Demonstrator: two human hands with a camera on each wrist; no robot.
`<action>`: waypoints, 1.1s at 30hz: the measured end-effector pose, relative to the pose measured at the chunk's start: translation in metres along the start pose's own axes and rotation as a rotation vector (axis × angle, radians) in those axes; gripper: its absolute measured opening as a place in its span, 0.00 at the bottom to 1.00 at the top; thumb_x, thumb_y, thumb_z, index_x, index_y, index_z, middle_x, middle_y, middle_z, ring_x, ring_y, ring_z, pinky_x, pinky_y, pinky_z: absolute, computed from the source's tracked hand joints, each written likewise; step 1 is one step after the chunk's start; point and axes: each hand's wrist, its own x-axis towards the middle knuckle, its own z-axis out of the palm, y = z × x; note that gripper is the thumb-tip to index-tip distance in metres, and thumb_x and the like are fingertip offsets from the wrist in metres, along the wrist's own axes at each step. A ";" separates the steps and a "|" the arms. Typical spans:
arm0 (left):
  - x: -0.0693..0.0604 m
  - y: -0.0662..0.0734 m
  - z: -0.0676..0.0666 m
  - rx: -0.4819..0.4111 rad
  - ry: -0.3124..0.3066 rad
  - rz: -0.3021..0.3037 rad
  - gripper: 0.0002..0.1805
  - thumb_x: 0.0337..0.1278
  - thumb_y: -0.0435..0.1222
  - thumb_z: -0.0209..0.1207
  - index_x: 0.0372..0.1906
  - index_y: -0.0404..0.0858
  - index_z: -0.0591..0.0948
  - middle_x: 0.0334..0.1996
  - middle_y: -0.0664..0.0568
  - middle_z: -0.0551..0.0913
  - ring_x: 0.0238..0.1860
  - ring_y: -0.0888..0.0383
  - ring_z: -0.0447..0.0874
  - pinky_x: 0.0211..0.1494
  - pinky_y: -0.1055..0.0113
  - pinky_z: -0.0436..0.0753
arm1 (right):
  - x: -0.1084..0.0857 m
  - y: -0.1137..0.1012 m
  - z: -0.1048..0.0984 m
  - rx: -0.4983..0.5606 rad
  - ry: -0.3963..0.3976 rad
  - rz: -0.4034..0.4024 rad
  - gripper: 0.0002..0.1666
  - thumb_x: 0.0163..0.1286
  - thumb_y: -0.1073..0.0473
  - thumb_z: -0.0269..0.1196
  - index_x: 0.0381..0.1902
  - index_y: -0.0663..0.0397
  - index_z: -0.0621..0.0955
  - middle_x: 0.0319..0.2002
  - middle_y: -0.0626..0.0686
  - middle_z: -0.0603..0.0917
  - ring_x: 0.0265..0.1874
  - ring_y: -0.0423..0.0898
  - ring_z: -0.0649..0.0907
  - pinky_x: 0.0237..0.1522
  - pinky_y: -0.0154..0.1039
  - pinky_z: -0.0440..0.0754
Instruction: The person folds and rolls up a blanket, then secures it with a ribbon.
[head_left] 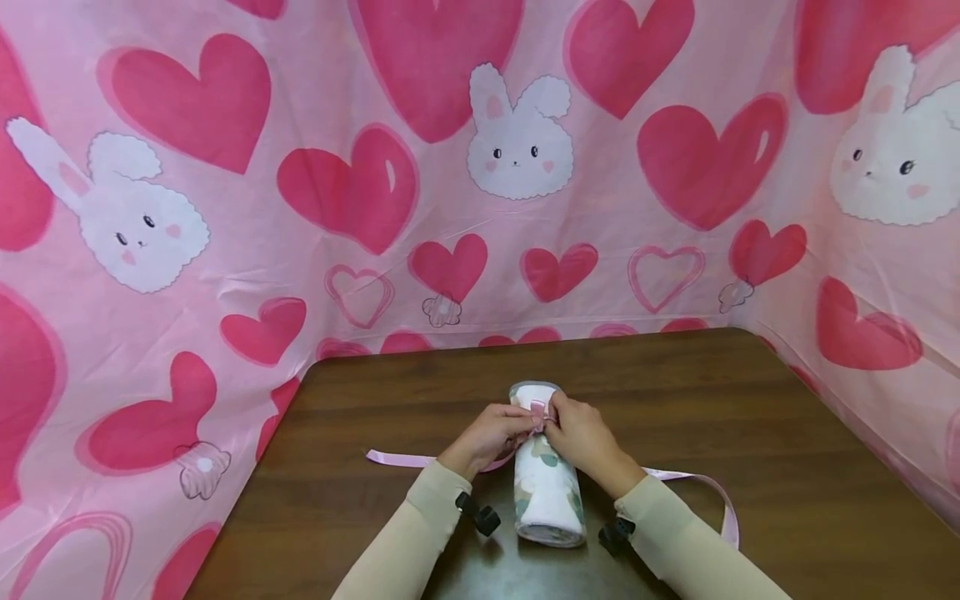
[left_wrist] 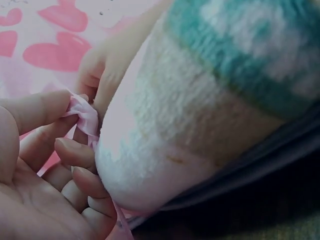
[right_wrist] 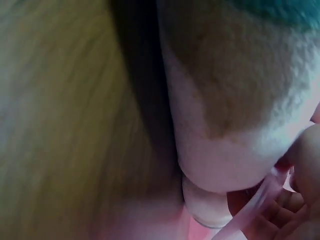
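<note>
A rolled towel [head_left: 547, 500], white with green and beige patches, lies lengthwise on the table. Pink ribbon [head_left: 397, 458] goes round its far half, where it gathers into a loop or knot on top. My left hand [head_left: 491, 435] pinches the ribbon [left_wrist: 87, 117] between thumb and fingers at the left of the roll. From the right side my right hand [head_left: 588, 435] grips the ribbon at the same spot, its fingertips partly hidden. In the right wrist view a strip of ribbon [right_wrist: 255, 207] runs beside that hand's curled fingers.
The dark wooden table [head_left: 750, 417] extends around the roll. One loose ribbon end lies to the left; another tail [head_left: 729, 512] curves out past the right forearm. Pink cloth [head_left: 510, 225] with hearts and rabbits hangs behind and at both sides.
</note>
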 end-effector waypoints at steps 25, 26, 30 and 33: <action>-0.002 -0.002 -0.004 -0.011 -0.010 -0.008 0.05 0.62 0.34 0.62 0.34 0.37 0.87 0.20 0.50 0.74 0.22 0.58 0.67 0.25 0.70 0.68 | -0.001 0.012 -0.011 0.122 0.010 -0.313 0.05 0.57 0.64 0.71 0.30 0.48 0.86 0.30 0.41 0.82 0.29 0.38 0.80 0.33 0.37 0.79; -0.002 -0.002 -0.004 -0.016 -0.011 -0.010 0.05 0.62 0.34 0.62 0.33 0.38 0.87 0.20 0.51 0.74 0.22 0.58 0.67 0.24 0.71 0.68 | 0.000 0.013 -0.013 0.112 -0.001 -0.349 0.04 0.58 0.63 0.71 0.30 0.49 0.85 0.31 0.42 0.83 0.30 0.38 0.80 0.34 0.37 0.80; -0.001 -0.002 -0.004 -0.027 -0.010 -0.011 0.05 0.62 0.34 0.62 0.34 0.38 0.87 0.20 0.51 0.75 0.22 0.59 0.68 0.25 0.71 0.68 | 0.002 0.016 -0.020 0.144 -0.079 -0.397 0.02 0.60 0.60 0.70 0.29 0.52 0.86 0.32 0.43 0.83 0.33 0.39 0.81 0.35 0.38 0.80; 0.000 -0.001 -0.005 -0.029 -0.011 -0.015 0.05 0.61 0.34 0.63 0.35 0.37 0.87 0.21 0.51 0.75 0.22 0.60 0.69 0.25 0.71 0.69 | 0.003 0.017 -0.025 0.150 -0.145 -0.380 0.03 0.62 0.61 0.68 0.32 0.53 0.88 0.36 0.44 0.84 0.36 0.41 0.82 0.39 0.40 0.81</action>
